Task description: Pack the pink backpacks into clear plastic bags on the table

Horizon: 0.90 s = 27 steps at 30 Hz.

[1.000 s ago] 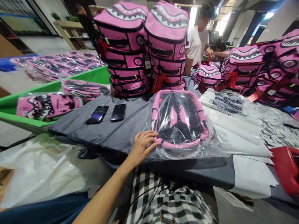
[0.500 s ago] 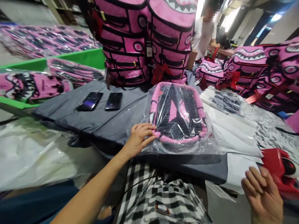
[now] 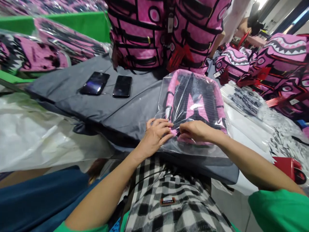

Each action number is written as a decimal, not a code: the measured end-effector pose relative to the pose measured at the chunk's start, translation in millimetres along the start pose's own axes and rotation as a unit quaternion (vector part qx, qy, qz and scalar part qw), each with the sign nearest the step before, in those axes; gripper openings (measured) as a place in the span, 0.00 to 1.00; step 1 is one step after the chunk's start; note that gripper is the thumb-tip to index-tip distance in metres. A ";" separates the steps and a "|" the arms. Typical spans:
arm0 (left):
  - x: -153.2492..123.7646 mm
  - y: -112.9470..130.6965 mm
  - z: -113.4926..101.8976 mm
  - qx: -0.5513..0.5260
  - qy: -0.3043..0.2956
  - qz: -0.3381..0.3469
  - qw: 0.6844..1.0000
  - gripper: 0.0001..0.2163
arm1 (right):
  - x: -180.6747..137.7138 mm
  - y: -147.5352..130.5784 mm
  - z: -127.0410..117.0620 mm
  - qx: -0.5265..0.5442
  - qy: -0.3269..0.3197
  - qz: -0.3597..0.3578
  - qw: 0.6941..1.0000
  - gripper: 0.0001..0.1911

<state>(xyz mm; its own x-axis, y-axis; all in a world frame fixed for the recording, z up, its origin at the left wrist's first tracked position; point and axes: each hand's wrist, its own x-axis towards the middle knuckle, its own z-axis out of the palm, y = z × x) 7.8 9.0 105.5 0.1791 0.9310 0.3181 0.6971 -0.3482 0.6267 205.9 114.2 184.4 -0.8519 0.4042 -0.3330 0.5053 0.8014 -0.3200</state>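
Observation:
A pink-and-black backpack (image 3: 197, 93) lies flat on the grey-covered table, inside a clear plastic bag (image 3: 162, 104). My left hand (image 3: 158, 132) rests with outstretched fingers on the bag's lower left corner. Close beside it, my right hand (image 3: 194, 130) is closed, its bent fingers pressed against the plastic over the backpack's lower edge. Whatever those fingers may pinch is hidden.
Two black phones (image 3: 95, 83) lie to the left. Stacked pink backpacks (image 3: 142, 38) stand at the back. Flat plastic bags (image 3: 248, 100) and a red tape dispenser (image 3: 287, 167) are on the right. A green-edged bin (image 3: 79, 27) holds wrapped backpacks. Someone in white stands behind.
My right hand has come in from beside the red dispenser at the right onto the wrapped backpack. My left hand stays at the bag's lower left corner. The view has tilted down.

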 end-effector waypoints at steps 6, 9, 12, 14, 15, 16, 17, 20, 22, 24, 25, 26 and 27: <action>-2.4 -2.9 0.5 0.003 0.007 0.008 1.000 0.04 | 6.3 33.9 -8.8 0.166 -0.046 0.146 0.974 0.18; -2.0 -2.0 0.9 0.003 0.013 0.001 1.000 0.05 | -7.5 35.7 -14.5 0.074 0.088 0.187 0.975 0.18; -1.3 -1.1 0.3 -0.005 0.000 -0.002 1.000 0.05 | -20.7 13.6 -9.6 0.016 0.168 0.108 0.980 0.15; -1.2 -0.9 0.1 -0.006 -0.005 -0.003 1.000 0.04 | -19.1 -4.9 2.4 0.000 0.083 0.064 0.994 0.16; -1.2 -0.7 0.3 -0.003 -0.005 -0.005 1.000 0.04 | -14.5 -12.2 9.8 -0.019 0.037 0.067 0.997 0.17; -1.2 -0.4 0.5 0.002 -0.003 -0.008 1.000 0.04 | -7.9 -17.3 17.2 -0.041 0.004 0.083 0.996 0.18; -1.0 0.2 0.8 0.008 -0.002 -0.012 1.000 0.04 | -0.5 -19.9 23.8 -0.059 -0.013 0.104 0.993 0.19; 1.2 2.6 -0.9 0.025 -0.012 -0.021 0.999 0.04 | 15.6 -15.8 34.5 -0.048 -0.004 0.118 0.992 0.24; 4.2 3.0 -6.4 0.025 -0.029 -0.023 0.999 0.04 | 11.9 -7.1 33.0 0.024 0.052 0.109 0.992 0.25; 7.6 1.8 -16.1 0.001 -0.048 -0.025 0.999 0.05 | -8.2 3.4 27.4 0.139 0.189 0.110 0.966 0.24; 9.0 1.0 -21.6 -0.019 -0.048 -0.029 0.998 0.06 | -24.3 9.0 24.7 0.189 0.284 0.119 0.932 0.23; 9.9 0.6 -26.5 -0.033 -0.036 -0.036 0.998 0.08 | -44.0 14.8 23.3 0.224 0.382 0.135 0.886 0.22; 10.3 0.8 -30.2 -0.034 -0.007 -0.041 0.999 0.10 | -66.5 20.7 23.8 0.238 0.473 0.159 0.833 0.22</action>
<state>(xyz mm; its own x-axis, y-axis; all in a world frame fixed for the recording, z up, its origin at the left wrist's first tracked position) -10.8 15.0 130.8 0.1326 0.9580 0.2544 0.6608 -0.2767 0.6977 276.3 93.4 178.8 -0.2770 0.9103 0.3076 0.5319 0.4119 -0.7399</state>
